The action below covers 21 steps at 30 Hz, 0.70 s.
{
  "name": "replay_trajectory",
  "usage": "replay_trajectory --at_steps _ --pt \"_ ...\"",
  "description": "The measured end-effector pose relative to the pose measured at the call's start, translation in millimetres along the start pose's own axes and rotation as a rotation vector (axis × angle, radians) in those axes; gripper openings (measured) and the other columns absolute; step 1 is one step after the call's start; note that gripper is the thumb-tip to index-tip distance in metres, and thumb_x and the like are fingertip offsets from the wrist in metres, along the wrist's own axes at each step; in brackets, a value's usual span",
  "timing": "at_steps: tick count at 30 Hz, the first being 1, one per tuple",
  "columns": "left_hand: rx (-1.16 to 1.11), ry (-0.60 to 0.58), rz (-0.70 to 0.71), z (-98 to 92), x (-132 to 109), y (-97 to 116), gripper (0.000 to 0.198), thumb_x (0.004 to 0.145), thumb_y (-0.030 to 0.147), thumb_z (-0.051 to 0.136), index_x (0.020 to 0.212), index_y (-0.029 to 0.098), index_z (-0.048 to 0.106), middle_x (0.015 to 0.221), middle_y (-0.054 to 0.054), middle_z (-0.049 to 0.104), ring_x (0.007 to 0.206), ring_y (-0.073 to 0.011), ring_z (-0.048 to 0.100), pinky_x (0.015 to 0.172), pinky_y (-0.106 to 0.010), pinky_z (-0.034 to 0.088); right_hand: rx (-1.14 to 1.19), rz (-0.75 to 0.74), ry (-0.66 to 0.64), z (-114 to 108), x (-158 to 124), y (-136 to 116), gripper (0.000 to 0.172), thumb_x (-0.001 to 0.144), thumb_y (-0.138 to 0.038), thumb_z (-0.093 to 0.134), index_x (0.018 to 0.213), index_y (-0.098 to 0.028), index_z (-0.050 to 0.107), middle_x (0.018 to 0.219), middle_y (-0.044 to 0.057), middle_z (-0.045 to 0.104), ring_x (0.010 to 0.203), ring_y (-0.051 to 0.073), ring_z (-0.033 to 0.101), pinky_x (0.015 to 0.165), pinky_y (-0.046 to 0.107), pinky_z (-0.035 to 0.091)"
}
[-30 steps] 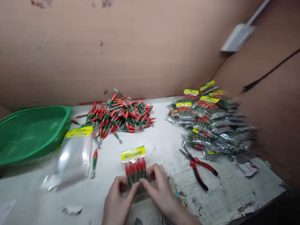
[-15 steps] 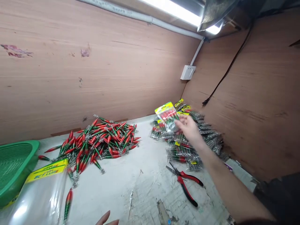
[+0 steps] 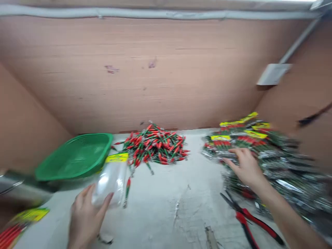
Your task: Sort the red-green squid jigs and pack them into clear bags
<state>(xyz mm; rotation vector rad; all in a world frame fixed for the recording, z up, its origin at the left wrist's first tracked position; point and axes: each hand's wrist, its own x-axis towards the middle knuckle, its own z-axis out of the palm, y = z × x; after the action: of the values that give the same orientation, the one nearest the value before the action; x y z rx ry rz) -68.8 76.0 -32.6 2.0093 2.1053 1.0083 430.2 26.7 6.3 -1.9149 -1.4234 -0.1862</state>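
Observation:
My left hand [image 3: 85, 218] rests with fingers spread on the near end of a stack of empty clear bags [image 3: 111, 178] with yellow header cards. My right hand [image 3: 246, 167] hovers open, fingers apart, over the left edge of a heap of filled packets [image 3: 264, 152] of red-and-green lures at the right; nothing is in it. A loose pile of red-and-green lures [image 3: 155, 147] lies at the back middle of the white table [image 3: 171, 204]. One single lure [image 3: 127, 188] lies beside the bags. The picture is blurred by motion.
A green mesh basket [image 3: 75, 157] stands at the back left. Red-handled pliers [image 3: 249, 221] lie near my right forearm. A filled packet [image 3: 18, 224] shows at the lower left corner. Wooden walls close the back and both sides; a white socket box [image 3: 272, 74] hangs at the right.
My right hand has let go of the filled packet onto the heap and now hovers lower. My left hand has come up onto the empty bags. The view has swung left.

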Motion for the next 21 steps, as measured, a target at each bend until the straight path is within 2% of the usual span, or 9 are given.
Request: replay_trajectory --at_steps 3,6,9,12,15,18,21 --pt "0.147 -0.008 0.032 -4.1 14.9 -3.6 0.053 0.077 0.050 0.048 0.109 0.010 0.060 0.113 -0.021 0.057 0.109 -0.0385 0.055 0.096 -0.055 0.044 0.026 -0.109 -0.044 1.5 -18.4 -5.8 0.055 0.077 -0.074 0.042 0.091 -0.024 0.060 0.091 0.015 0.056 0.089 0.034 0.059 0.078 0.051 0.046" --pt "0.217 -0.040 0.066 3.2 15.4 1.8 0.047 0.081 0.043 0.049 0.111 0.010 0.061 0.116 -0.021 0.058 0.109 -0.0357 0.055 0.094 -0.051 0.046 0.035 -0.160 -0.072 2.9 -33.2 -9.4 0.046 0.079 -0.072 0.042 0.088 -0.031 0.060 0.092 0.017 0.059 0.088 0.033 0.060 0.074 0.050 0.044" --pt "0.236 -0.097 0.109 13.0 14.2 17.4 0.039 0.084 0.036 0.048 0.111 0.014 0.064 0.113 -0.015 0.062 0.106 -0.0307 0.056 0.091 -0.044 0.047 0.068 -0.169 -0.086 8.3 -45.1 -15.7 0.043 0.079 -0.073 0.042 0.083 -0.033 0.059 0.089 0.015 0.061 0.078 0.031 0.063 0.068 0.049 0.044" --pt "0.280 -0.187 0.124 23.5 19.1 40.1 0.029 0.084 0.033 0.049 0.098 0.018 0.070 0.094 -0.012 0.067 0.095 -0.0285 0.059 0.082 -0.040 0.048 0.113 -0.241 -0.143 20.2 -58.2 -30.5 0.041 0.082 -0.068 0.045 0.084 -0.030 0.060 0.089 0.011 0.063 0.077 0.028 0.064 0.066 0.044 0.048" --pt "0.366 -0.271 0.080 33.6 24.7 61.9 0.024 0.080 0.033 0.054 0.078 0.016 0.071 0.079 -0.014 0.068 0.089 -0.0308 0.059 0.075 -0.039 0.046 0.207 -0.372 -0.215 35.8 -73.0 -58.1 0.029 0.089 -0.052 0.048 0.087 -0.026 0.060 0.086 0.008 0.063 0.076 0.024 0.066 0.063 0.037 0.051" --pt "0.439 -0.332 0.040 37.9 20.7 79.6 0.024 0.081 0.024 0.051 0.078 0.012 0.071 0.084 -0.019 0.069 0.094 -0.0329 0.060 0.078 -0.041 0.044 0.254 -0.427 -0.397 55.9 -81.2 -98.0 0.014 0.091 -0.033 0.050 0.085 -0.023 0.058 0.083 0.006 0.062 0.069 0.019 0.065 0.058 0.030 0.052" --pt "0.460 -0.426 0.030 35.2 2.6 96.2 0.025 0.082 0.019 0.048 0.080 0.011 0.071 0.086 -0.020 0.070 0.095 -0.0335 0.062 0.079 -0.041 0.043 0.105 -0.394 -0.596 86.9 -74.1 -145.2 0.010 0.088 -0.019 0.053 0.080 -0.020 0.060 0.084 0.005 0.064 0.068 0.016 0.064 0.061 0.029 0.052"
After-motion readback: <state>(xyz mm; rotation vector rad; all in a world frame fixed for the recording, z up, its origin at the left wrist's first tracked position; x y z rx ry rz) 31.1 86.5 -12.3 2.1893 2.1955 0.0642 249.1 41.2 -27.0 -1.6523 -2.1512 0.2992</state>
